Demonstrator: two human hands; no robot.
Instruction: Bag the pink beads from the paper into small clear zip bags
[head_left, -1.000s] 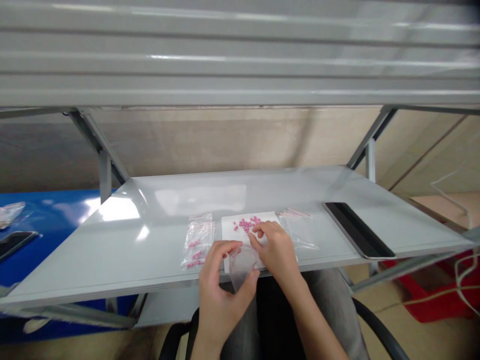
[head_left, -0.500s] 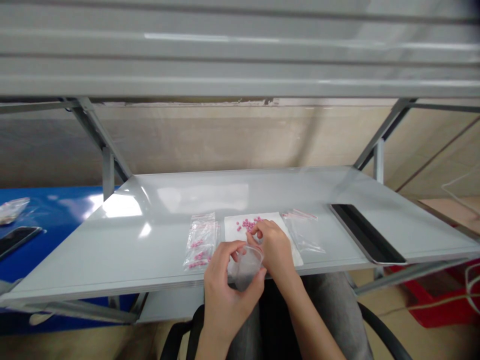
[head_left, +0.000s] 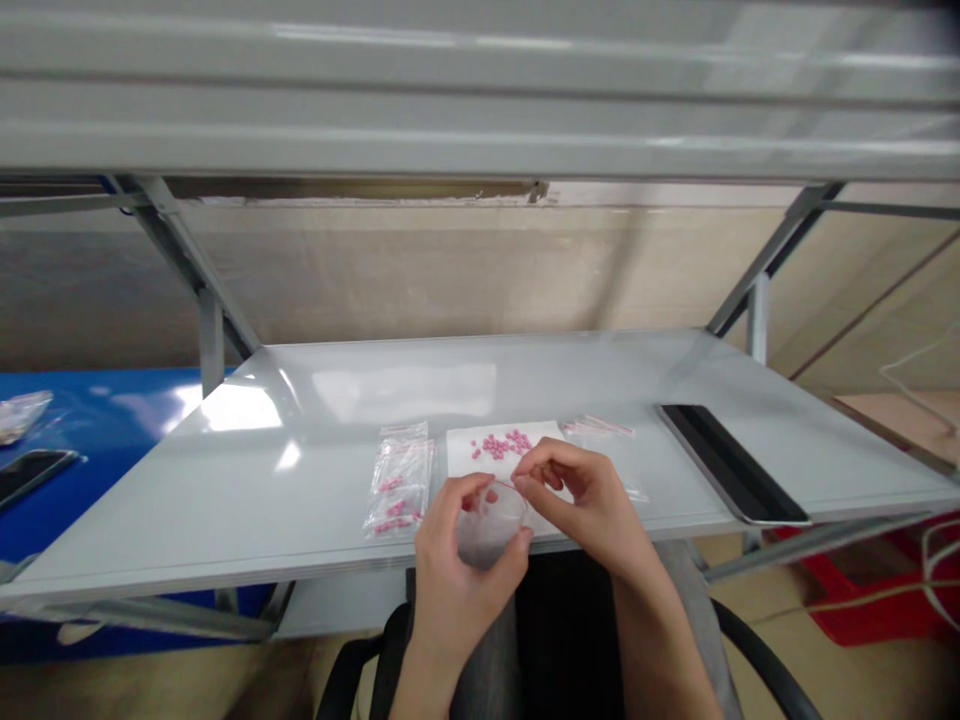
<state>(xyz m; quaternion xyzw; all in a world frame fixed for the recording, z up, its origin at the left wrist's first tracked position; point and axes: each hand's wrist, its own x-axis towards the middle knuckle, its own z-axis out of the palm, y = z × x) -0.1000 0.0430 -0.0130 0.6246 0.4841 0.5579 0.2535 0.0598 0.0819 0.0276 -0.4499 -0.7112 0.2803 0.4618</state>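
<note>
Left hand (head_left: 457,565) and right hand (head_left: 581,495) at a small clear plastic bag (head_left: 491,525), above a white paper sheet (head_left: 544,433) on a pale grey worktop (head_left: 375,385).

Detail: the left-hand fingers (head_left: 469,495) curve round the bag's rim and hold it mouth upward, a grip that appears to keep it open. At 2 o'clock from the bag, the right-hand fingertips (head_left: 521,483) are drawn together near its rim; whether they pinch anything cannot be told. Pink pellets (head_left: 499,446) lie grouped on the sheet at 12 o'clock, resealable bags of pink pellets (head_left: 399,478) at 10 o'clock, and a black flat slab (head_left: 731,465) at 3 o'clock. No brand or writing is legible.
</note>
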